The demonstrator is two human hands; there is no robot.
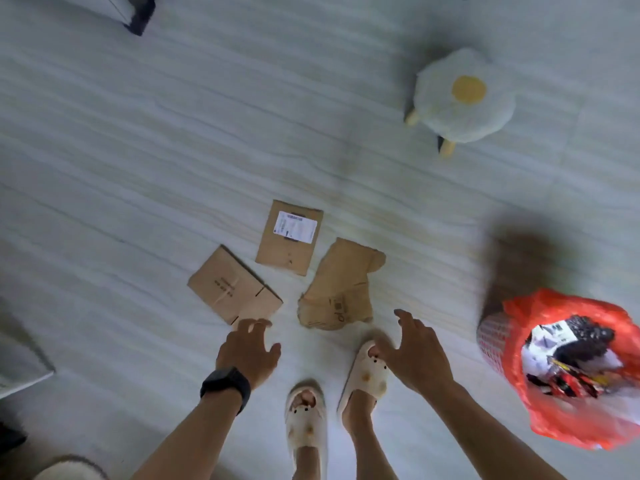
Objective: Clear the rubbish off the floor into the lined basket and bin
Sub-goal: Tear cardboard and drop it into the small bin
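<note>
Three flattened brown cardboard pieces lie on the pale floor ahead of my feet: a folded piece [232, 289] at the left, a piece with a white shipping label [290, 237] in the middle, and a crumpled piece [341, 287] at the right. My left hand [247, 351], with a black watch on the wrist, hovers with spread fingers just above the near corner of the folded piece and holds nothing. My right hand [414, 351] is spread and empty, to the right of the crumpled piece. The basket [493, 337] with a red liner [571, 424] stands at the right, holding wrappers and paper.
A white stool with a fried-egg cushion [464, 97] stands at the upper right. A dark furniture leg [140, 15] is at the top left and a pale furniture edge [20, 355] at the left. My slippered feet [332, 396] stand just behind the cardboard.
</note>
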